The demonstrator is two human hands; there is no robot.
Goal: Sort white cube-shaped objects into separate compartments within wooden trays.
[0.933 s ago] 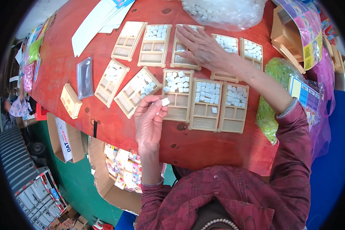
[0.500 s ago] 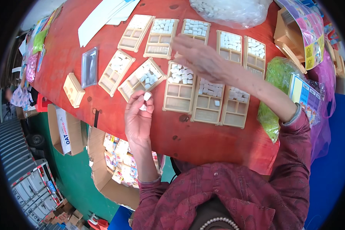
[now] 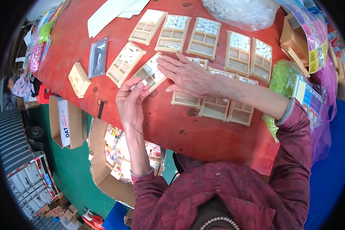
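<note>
My left hand (image 3: 132,101) has its thumb and fingers pinched on small white blocks (image 3: 144,82), at the near edge of a tilted beige compartment tray (image 3: 156,81). White blocks fill part of that tray's upper compartment. My right hand (image 3: 189,74) is stretched out flat, palm down, with its fingertips at the tilted tray's right side. It seems to hold nothing. Beneath and beside it lie a beige tray (image 3: 186,99) and two more trays (image 3: 212,108), partly covered by my hand and forearm.
More beige trays with white blocks (image 3: 206,27) stand farther back. A clear bag of white blocks (image 3: 241,13) lies at the far edge. On the left are a clear plastic case (image 3: 97,57) and an empty beige tray (image 3: 79,79). An open carton of colourful packets (image 3: 120,153) stands below the table.
My right hand has come down and left from above the far trays to the tilted tray. My left hand has lowered slightly onto that tray's near edge. The view has shifted slightly.
</note>
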